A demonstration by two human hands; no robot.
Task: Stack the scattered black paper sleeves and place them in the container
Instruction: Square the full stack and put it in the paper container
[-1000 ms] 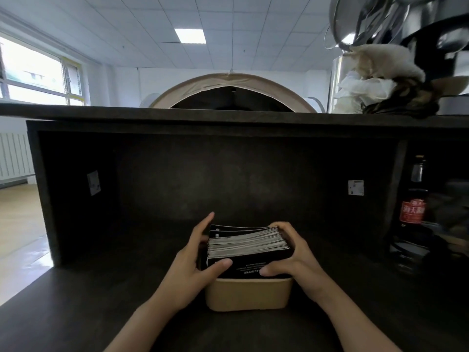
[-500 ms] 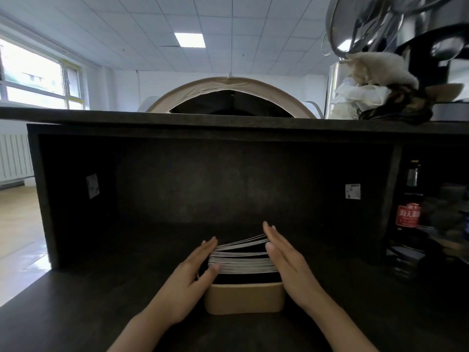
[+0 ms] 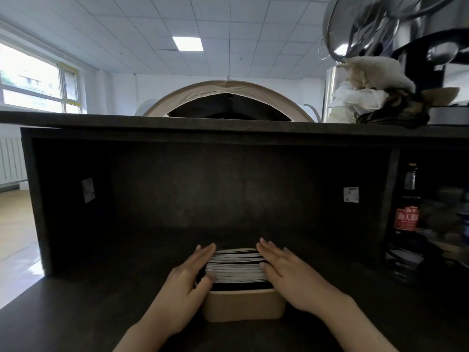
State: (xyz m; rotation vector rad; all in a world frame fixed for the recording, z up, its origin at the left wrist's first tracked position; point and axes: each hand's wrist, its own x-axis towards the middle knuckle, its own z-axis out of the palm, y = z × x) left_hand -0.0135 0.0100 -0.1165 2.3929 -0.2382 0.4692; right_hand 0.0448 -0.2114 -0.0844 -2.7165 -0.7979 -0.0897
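A stack of black paper sleeves (image 3: 237, 266) with pale edges stands in a tan paper container (image 3: 242, 304) on the dark counter, rising above its rim. My left hand (image 3: 186, 283) presses flat against the stack's left side with straight fingers. On the other side my right hand (image 3: 286, 273) does the same, fingers straight and pointing away from me. The stack sits squeezed between both palms.
A dark shelf recess (image 3: 203, 186) opens behind the container under a counter top. A dark bottle with a red label (image 3: 408, 217) stands at the right with cluttered items. Cloths (image 3: 368, 92) and metal pots sit above.
The hands went from gripping the stack above the container to pressing flat on its sides. The stack has sunk lower into the container.
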